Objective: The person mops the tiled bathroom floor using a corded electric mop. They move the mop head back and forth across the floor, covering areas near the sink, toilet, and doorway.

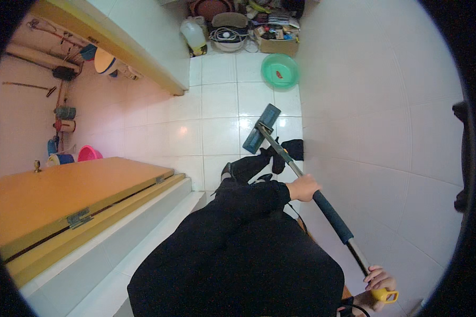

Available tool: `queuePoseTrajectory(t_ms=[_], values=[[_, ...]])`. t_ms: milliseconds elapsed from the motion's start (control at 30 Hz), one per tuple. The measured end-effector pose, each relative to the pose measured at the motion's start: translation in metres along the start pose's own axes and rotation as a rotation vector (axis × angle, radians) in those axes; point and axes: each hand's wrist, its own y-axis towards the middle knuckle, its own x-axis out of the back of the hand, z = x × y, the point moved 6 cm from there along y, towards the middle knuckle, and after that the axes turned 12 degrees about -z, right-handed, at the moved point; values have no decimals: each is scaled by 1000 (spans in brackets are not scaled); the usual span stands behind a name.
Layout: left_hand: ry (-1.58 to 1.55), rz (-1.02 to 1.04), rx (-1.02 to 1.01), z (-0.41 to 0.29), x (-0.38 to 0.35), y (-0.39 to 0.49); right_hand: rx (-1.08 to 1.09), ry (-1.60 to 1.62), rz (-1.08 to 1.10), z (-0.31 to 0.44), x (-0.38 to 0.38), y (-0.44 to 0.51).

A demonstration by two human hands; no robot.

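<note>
A flat mop with a dark rectangular head (255,136) and a long metal pole with a dark foam sleeve (333,216) slants from the floor tiles down to the lower right. My left hand (304,188) is closed around the pole just above the foam sleeve. Near the pole's far end, beside its yellow hanging loop (385,295), my right hand (380,278) grips the metal. The mop head lies on white tiles close to my feet, and a black cloth-like item (292,150) is on the floor to its right.
A green basin (280,71) stands by the right wall. Behind it are a cardboard box (278,46), a white tub with coiled cable (229,44) and a plastic jug (193,35). An open wooden door (79,190) is at left, with a pink basin (89,153) beyond.
</note>
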Motion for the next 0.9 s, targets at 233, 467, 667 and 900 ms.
queuePoseTrajectory(t_ms=[233, 467, 667, 900], values=[[61, -283, 151, 64, 91, -77, -126, 205, 166, -44, -80, 57], [215, -465, 340, 155, 181, -167, -144, 351, 418, -71, -226, 119], [262, -551, 508, 224, 234, -251, -195, 463, 502, -101, -332, 137], [291, -455, 555, 250, 236, -277, -269, 502, 356, -126, -355, 120]])
